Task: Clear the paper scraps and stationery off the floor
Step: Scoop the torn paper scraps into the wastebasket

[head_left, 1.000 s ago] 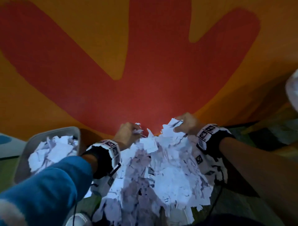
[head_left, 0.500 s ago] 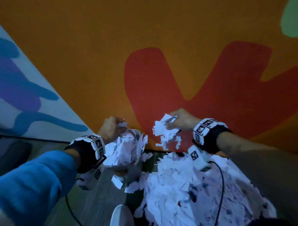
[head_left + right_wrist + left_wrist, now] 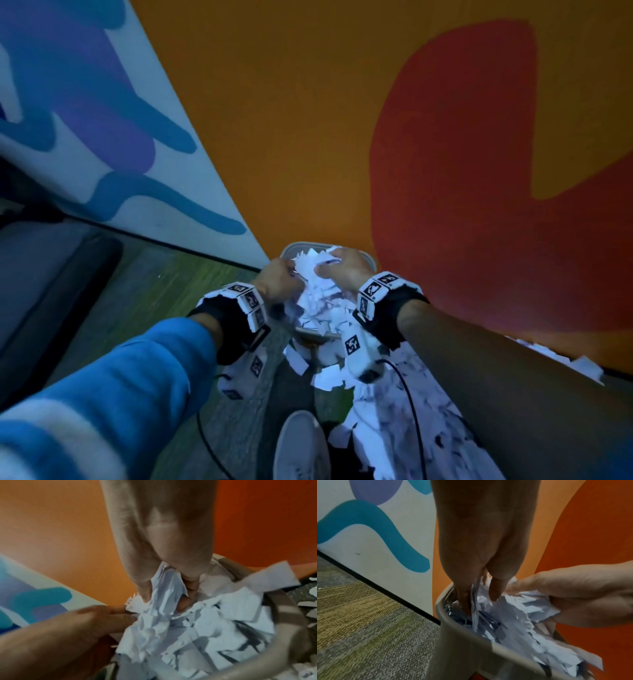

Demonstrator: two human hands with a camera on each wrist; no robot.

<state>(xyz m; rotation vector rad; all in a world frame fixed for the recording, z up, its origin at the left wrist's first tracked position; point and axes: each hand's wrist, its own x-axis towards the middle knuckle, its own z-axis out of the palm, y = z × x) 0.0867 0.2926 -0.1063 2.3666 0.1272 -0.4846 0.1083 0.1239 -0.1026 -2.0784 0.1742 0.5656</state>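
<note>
Left hand (image 3: 279,279) and right hand (image 3: 344,270) both clutch paper scraps (image 3: 317,301) over the bin (image 3: 453,635).

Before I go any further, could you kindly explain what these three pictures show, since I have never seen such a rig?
There is no machine here: a person works with bare hands and wears three cameras. The head view looks down from the forehead; the other two look along each wrist toward the fingers, from the black bands with square markers.

Both hands are over a grey bin standing by the painted wall. The left hand and the right hand each have torn white paper scraps in their grip, above the paper already filling the bin. More scraps lie heaped on the carpet, near the person's white shoe.
</note>
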